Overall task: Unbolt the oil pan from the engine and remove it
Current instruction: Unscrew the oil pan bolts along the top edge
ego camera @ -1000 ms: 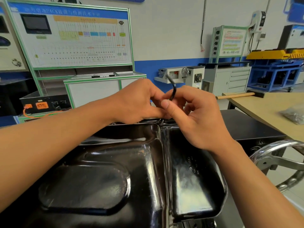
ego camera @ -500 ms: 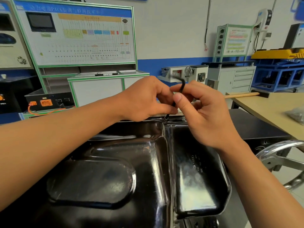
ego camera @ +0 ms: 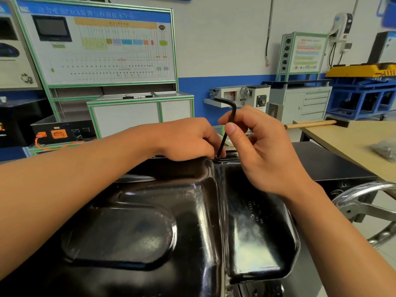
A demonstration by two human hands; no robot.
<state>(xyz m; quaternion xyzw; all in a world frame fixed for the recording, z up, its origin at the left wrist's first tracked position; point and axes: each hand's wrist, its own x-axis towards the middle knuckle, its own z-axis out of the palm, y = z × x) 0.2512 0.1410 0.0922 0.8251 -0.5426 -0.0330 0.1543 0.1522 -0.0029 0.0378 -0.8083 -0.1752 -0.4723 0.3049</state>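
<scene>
The glossy black oil pan [ego camera: 150, 221] fills the lower half of the head view, its underside facing up. A black L-shaped hex key [ego camera: 227, 127] stands nearly upright, its tip at a bolt [ego camera: 217, 156] on the pan's far flange. My right hand [ego camera: 263, 151] pinches the key's long shaft between thumb and fingers, just below the bend. My left hand [ego camera: 188, 140] rests on the far flange with its fingertips curled at the key's lower end, beside the bolt. Whether those fingers grip the key or the bolt is hidden.
A chrome handwheel [ego camera: 364, 211] sticks out at the right, close to my right forearm. Behind it stands a wooden table [ego camera: 347, 138] with a wooden-handled hammer [ego camera: 310, 124] and a plastic bag of parts [ego camera: 385, 148]. Training boards and cabinets line the back wall.
The hex key has swung so that its short arm now points left, and its shaft stands more exposed above my hands. Both hands stay at the far flange bolt.
</scene>
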